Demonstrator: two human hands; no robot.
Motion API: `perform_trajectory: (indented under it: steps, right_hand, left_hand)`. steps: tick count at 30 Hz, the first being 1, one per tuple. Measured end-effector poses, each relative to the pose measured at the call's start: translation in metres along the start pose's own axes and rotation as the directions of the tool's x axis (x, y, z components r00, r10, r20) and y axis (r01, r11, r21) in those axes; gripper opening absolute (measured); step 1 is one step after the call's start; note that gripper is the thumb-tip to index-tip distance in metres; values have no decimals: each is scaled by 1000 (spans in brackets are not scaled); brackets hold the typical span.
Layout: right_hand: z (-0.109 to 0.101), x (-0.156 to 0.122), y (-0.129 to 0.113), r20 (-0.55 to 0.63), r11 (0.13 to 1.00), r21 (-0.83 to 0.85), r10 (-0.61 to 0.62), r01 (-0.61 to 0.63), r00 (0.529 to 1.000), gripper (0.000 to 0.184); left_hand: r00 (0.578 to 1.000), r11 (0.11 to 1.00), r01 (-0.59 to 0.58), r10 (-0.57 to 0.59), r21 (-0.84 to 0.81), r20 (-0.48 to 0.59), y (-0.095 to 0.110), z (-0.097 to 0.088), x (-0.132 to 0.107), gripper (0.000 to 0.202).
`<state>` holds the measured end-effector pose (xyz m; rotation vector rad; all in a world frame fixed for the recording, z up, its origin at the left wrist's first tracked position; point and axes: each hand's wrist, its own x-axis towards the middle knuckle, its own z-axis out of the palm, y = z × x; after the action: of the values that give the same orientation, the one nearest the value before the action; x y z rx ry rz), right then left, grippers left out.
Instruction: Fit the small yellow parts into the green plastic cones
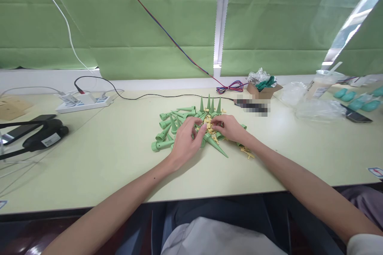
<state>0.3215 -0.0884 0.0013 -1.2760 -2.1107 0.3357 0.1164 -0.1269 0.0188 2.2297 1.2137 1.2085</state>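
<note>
A heap of green plastic cones (176, 125) lies in the middle of the pale green table (113, 155), mixed with small yellow plastic pieces (209, 125). Several cones stand upright at the back of the heap. My left hand (187, 139) rests on the heap's left side, fingers curled, fingertips pinching among the yellow pieces. Over the right side, my right hand (229, 126) has its fingers curled down into the same yellow pieces. What either hand pinches is too small to make out. One long cone (217, 147) lies between my wrists.
A white power strip (85, 101) with a black cable sits at the back left, black devices (44, 133) at the far left. Back right hold a small cardboard box (265, 89), clear plastic bags (314, 107), a bottle, teal parts and a phone (356, 115). Red-blue wires hang before green blinds.
</note>
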Motion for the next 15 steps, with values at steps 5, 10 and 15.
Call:
perform_trajectory:
  steps: [5,10,15]
  right_hand:
    - [-1,0,-1,1,1000,-7,-23,23,1000,13]
    - [0,1,-2,-1,999,-22,-25,25,1000,14]
    - [0,1,-2,-6,1000,-14,-6,6,1000,13]
  left_hand:
    - [1000,1000,-3,3,2,3,0,0,1,21]
    - [1000,1000,-2,2,-7,11,0,0,1,21]
    - [1000,1000,-1,1,-9,18,0,1,1,21]
